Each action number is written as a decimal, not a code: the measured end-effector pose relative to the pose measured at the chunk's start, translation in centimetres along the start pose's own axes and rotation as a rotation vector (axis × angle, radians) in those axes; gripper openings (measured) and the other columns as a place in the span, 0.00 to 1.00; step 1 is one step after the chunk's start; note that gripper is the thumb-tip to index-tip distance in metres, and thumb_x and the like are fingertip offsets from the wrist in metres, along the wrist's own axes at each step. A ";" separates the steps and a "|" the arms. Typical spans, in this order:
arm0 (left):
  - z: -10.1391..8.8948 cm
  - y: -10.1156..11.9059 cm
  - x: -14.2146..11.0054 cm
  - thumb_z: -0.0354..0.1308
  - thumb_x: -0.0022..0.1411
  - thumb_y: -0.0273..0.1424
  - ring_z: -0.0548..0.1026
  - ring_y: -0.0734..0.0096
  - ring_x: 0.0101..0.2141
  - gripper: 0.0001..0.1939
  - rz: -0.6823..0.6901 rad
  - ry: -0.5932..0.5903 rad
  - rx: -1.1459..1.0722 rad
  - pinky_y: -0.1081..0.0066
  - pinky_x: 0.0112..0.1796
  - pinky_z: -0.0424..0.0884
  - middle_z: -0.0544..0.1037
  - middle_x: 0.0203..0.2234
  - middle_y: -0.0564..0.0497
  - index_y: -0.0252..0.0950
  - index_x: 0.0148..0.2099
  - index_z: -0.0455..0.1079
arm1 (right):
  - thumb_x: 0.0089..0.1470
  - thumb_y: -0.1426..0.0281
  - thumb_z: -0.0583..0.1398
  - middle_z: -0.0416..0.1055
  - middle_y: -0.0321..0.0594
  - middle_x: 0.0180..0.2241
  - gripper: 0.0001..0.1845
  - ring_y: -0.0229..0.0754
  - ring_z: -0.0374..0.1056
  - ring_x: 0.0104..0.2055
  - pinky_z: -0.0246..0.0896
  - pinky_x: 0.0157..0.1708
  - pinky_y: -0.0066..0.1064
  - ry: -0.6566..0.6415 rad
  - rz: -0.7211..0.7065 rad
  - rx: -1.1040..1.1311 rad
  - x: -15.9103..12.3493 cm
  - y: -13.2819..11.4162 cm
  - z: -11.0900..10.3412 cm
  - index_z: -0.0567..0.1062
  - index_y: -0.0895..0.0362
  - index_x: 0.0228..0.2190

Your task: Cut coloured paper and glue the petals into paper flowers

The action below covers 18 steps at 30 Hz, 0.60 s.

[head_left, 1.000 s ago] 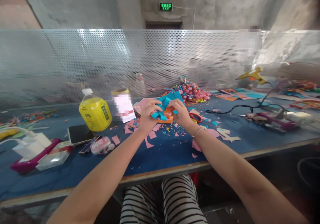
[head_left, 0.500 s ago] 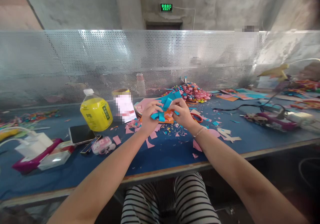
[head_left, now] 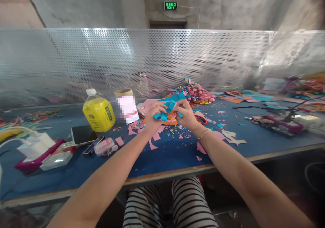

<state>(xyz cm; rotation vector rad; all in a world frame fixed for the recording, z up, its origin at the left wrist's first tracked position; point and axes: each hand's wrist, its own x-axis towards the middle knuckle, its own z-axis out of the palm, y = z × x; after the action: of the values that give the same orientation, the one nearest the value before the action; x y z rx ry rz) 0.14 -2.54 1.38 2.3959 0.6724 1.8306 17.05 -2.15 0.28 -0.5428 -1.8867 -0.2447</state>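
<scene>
My left hand and my right hand meet over the blue table, both pinched on a folded blue paper strip piece. The fingers of each hand are curled closed around it. Under the hands lie an orange paper sheet and pink sheets. Small pink and blue paper scraps are scattered just in front of the hands. A red-handled pair of scissors lies just right of my right hand.
A yellow bottle stands left, with a phone and small pink case near it. A white charger and magenta holder sit far left. A heap of coloured paper pieces lies behind; cables and a purple device lie right. A perforated metal screen backs the table.
The yellow glue gun and the other person's hand at the far right have left the view. My hands stay on the blue paper, shifted slightly while working it.
</scene>
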 end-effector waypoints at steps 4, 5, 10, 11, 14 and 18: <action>-0.1 0.0 0.0 0.56 0.48 0.23 0.70 0.69 0.36 0.05 -0.008 -0.017 0.006 0.64 0.39 0.66 0.71 0.32 0.51 0.38 0.27 0.66 | 0.42 0.82 0.53 0.55 0.40 0.34 0.14 0.40 0.58 0.37 0.62 0.33 0.33 -0.009 -0.008 0.011 0.0 0.0 -0.1 0.70 0.54 0.29; 0.0 0.0 0.0 0.55 0.49 0.23 0.70 0.69 0.36 0.04 -0.010 -0.016 0.006 0.63 0.39 0.66 0.71 0.32 0.51 0.38 0.27 0.66 | 0.42 0.82 0.53 0.55 0.40 0.34 0.14 0.40 0.58 0.37 0.61 0.33 0.33 -0.008 -0.015 0.013 0.0 0.0 -0.1 0.70 0.54 0.29; 0.1 -0.1 0.1 0.55 0.50 0.24 0.70 0.69 0.36 0.03 -0.015 0.011 -0.003 0.63 0.39 0.66 0.71 0.31 0.50 0.38 0.26 0.66 | 0.42 0.82 0.52 0.55 0.40 0.34 0.15 0.40 0.58 0.37 0.61 0.35 0.35 0.037 -0.029 -0.012 0.1 -0.1 -0.1 0.69 0.54 0.31; 0.1 -0.1 0.1 0.55 0.50 0.24 0.71 0.69 0.36 0.03 -0.019 0.012 -0.006 0.63 0.39 0.66 0.71 0.31 0.50 0.38 0.27 0.66 | 0.42 0.82 0.52 0.55 0.40 0.34 0.15 0.39 0.58 0.37 0.61 0.36 0.35 0.042 -0.030 -0.016 0.1 -0.2 -0.1 0.69 0.54 0.31; 0.0 -0.2 0.1 0.55 0.50 0.25 0.70 0.69 0.36 0.03 -0.025 -0.004 -0.009 0.63 0.39 0.67 0.71 0.31 0.50 0.38 0.27 0.66 | 0.42 0.83 0.52 0.55 0.40 0.34 0.15 0.39 0.58 0.37 0.61 0.34 0.33 0.021 -0.037 0.005 0.1 -0.1 0.0 0.68 0.54 0.31; 0.1 -0.4 0.0 0.56 0.49 0.23 0.70 0.69 0.36 0.05 0.003 -0.016 -0.025 0.63 0.40 0.67 0.70 0.32 0.51 0.38 0.26 0.66 | 0.39 0.84 0.52 0.55 0.39 0.34 0.17 0.38 0.58 0.36 0.61 0.33 0.32 0.004 -0.029 0.028 -0.1 0.0 0.0 0.68 0.54 0.30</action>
<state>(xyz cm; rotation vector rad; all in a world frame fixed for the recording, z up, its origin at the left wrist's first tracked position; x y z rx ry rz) 0.12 -2.18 1.19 2.3951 0.6405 1.8080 17.06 -2.15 0.21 -0.4962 -1.8922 -0.2378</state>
